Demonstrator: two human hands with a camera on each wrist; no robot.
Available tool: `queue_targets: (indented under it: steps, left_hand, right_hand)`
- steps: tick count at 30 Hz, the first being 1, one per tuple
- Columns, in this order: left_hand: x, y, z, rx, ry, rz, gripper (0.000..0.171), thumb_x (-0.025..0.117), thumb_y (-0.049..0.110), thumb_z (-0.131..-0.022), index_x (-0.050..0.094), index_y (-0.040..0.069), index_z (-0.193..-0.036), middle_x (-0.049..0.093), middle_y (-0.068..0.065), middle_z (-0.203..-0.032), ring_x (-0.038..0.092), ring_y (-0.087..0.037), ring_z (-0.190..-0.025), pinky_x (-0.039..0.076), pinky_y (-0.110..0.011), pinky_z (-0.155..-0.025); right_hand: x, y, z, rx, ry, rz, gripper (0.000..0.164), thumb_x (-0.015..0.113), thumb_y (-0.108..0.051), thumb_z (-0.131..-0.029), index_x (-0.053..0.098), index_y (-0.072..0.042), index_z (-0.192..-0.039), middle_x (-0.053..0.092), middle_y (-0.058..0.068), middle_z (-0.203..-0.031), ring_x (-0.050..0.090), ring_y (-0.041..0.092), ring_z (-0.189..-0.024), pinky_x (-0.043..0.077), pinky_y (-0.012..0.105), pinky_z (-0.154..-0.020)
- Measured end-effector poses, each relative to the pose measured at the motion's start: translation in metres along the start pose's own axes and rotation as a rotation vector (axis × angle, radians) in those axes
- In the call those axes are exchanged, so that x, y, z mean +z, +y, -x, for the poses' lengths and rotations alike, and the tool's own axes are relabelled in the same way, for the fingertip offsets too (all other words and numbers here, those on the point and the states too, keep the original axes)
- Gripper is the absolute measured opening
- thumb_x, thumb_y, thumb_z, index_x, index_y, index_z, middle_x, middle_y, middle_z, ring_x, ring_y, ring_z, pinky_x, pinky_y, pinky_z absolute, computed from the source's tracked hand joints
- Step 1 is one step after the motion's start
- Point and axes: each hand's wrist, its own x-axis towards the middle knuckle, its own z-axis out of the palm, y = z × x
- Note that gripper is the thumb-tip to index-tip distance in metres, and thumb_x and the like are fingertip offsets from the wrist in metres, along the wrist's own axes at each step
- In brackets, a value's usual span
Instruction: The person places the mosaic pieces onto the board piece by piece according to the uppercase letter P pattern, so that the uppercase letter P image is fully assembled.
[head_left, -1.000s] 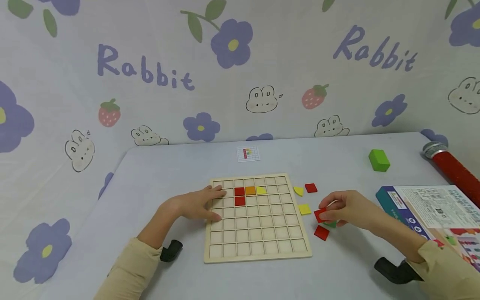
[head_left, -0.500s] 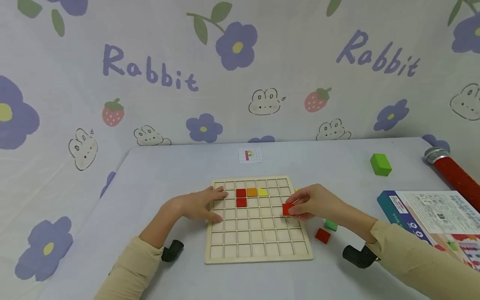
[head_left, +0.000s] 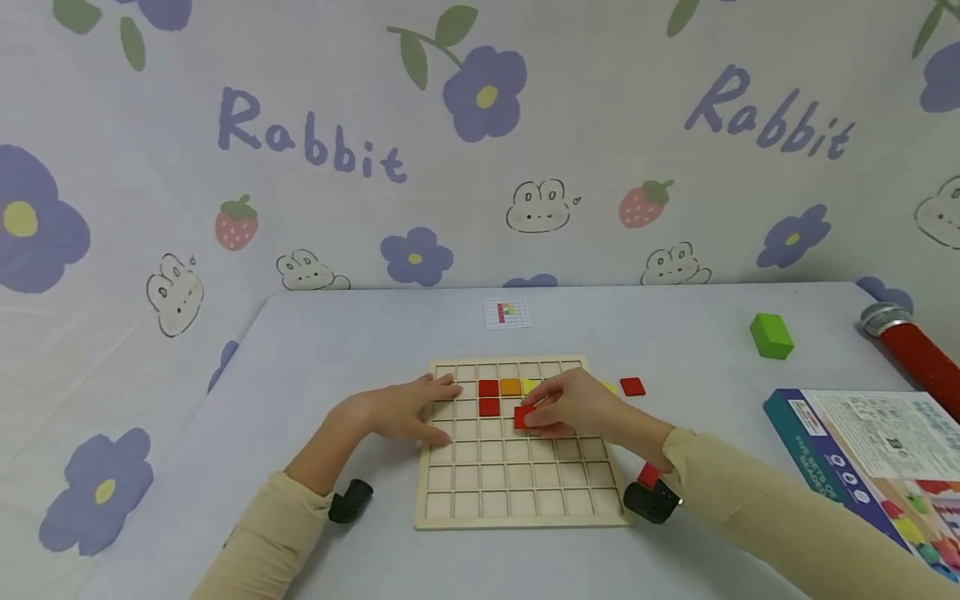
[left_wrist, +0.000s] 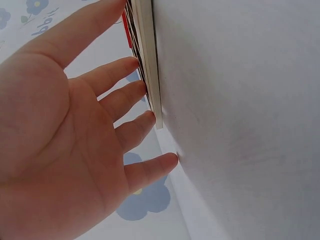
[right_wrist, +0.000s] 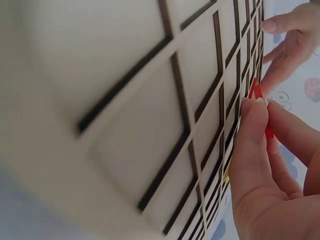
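Observation:
A wooden grid board (head_left: 492, 477) lies on the white table. My left hand (head_left: 401, 410) rests at its left edge with fingers spread; in the left wrist view several fingertips meet the board's side. Between thumb and fingers, my right hand (head_left: 581, 406) pinches a red square tile (head_left: 521, 417), held over the middle of the grid. The right wrist view shows that tile (right_wrist: 270, 133) tilted on edge close to the board. Set in the grid are an upper red tile (head_left: 488, 388), a lower red tile (head_left: 489, 407), an orange tile (head_left: 511, 387) and a yellow piece (head_left: 529, 386), partly hidden by my right hand.
Right of the board lie a loose red tile (head_left: 633, 387) and another red tile (head_left: 649, 475) half covered by the right wrist. A pattern card (head_left: 507, 313) lies behind the board. Farther right are a green block (head_left: 772, 336), a printed box (head_left: 862, 450) and a red microphone (head_left: 918, 354).
My right hand has carried the red tile leftward from the loose pieces beside the board to over the grid's middle. The left hand stays at the board's edge.

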Motion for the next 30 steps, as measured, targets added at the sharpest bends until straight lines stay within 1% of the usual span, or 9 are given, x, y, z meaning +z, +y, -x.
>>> queue_targets:
  steps: [5,11,15,19,24,27,30]
  left_hand:
    - [-0.001,0.003,0.000,0.012,-0.007,0.000,0.076,0.068,0.038,-0.088,0.030,0.017,-0.151,0.013,-0.003,-0.158,0.004,-0.026,-0.144,0.012,-0.048,-0.113]
    - [-0.002,0.002,-0.001,0.025,-0.006,-0.021,0.076,0.067,0.037,-0.089,0.029,0.015,-0.151,0.013,-0.005,-0.158,0.005,-0.028,-0.144,0.012,-0.048,-0.113]
    - [-0.002,0.002,-0.001,0.027,-0.007,-0.034,0.076,0.067,0.037,-0.089,0.029,0.015,-0.151,0.013,-0.005,-0.158,0.005,-0.028,-0.144,0.012,-0.047,-0.113]
    - [-0.003,0.002,-0.001,0.027,-0.005,-0.032,0.075,0.067,0.037,-0.089,0.029,0.015,-0.151,0.013,-0.005,-0.158,0.004,-0.028,-0.144,0.012,-0.047,-0.113]
    - [-0.003,0.002,0.000,0.032,-0.004,-0.026,0.075,0.067,0.037,-0.089,0.029,0.014,-0.151,0.014,-0.006,-0.158,0.005,-0.029,-0.144,0.012,-0.047,-0.113]
    - [-0.002,0.001,0.000,0.027,-0.004,-0.032,0.076,0.067,0.038,-0.089,0.029,0.015,-0.151,0.014,-0.005,-0.158,0.005,-0.028,-0.144,0.012,-0.046,-0.113]
    - [-0.001,0.000,0.000,0.018,-0.003,-0.032,0.076,0.067,0.038,-0.089,0.029,0.017,-0.151,0.013,-0.004,-0.158,0.004,-0.027,-0.144,0.012,-0.046,-0.113]
  right_hand:
    - [0.013,-0.003,-0.008,0.009,-0.011,-0.022,0.024,0.075,-0.006,-0.081,0.069,0.002,-0.103,0.065,0.011,-0.083,0.067,0.016,-0.065,0.055,0.027,-0.062]
    - [0.027,-0.005,-0.011,0.026,-0.006,0.006,0.021,0.076,-0.010,-0.082,0.072,-0.002,-0.100,0.068,0.009,-0.077,0.068,0.017,-0.065,0.055,0.026,-0.060]
    - [0.030,-0.005,-0.012,0.025,-0.006,0.024,0.021,0.077,-0.013,-0.080,0.073,-0.004,-0.098,0.069,0.008,-0.078,0.067,0.016,-0.065,0.054,0.025,-0.061]
    - [0.033,-0.006,-0.012,0.022,0.015,0.052,0.021,0.078,-0.016,-0.080,0.074,-0.006,-0.098,0.067,0.006,-0.083,0.065,0.014,-0.066,0.054,0.025,-0.063]
    - [0.034,-0.009,-0.010,0.016,0.022,0.057,0.017,0.075,-0.014,-0.084,0.074,-0.005,-0.098,0.068,0.005,-0.084,0.065,0.014,-0.068,0.054,0.025,-0.065]
    - [0.033,-0.010,-0.010,0.010,-0.008,0.057,0.017,0.071,-0.013,-0.087,0.073,-0.003,-0.100,0.069,0.005,-0.084,0.065,0.015,-0.070,0.055,0.026,-0.067]
    - [0.027,-0.009,-0.011,-0.015,-0.081,0.009,0.023,0.068,-0.013,-0.089,0.070,0.002,-0.107,0.070,0.008,-0.089,0.067,0.018,-0.076,0.055,0.029,-0.071]
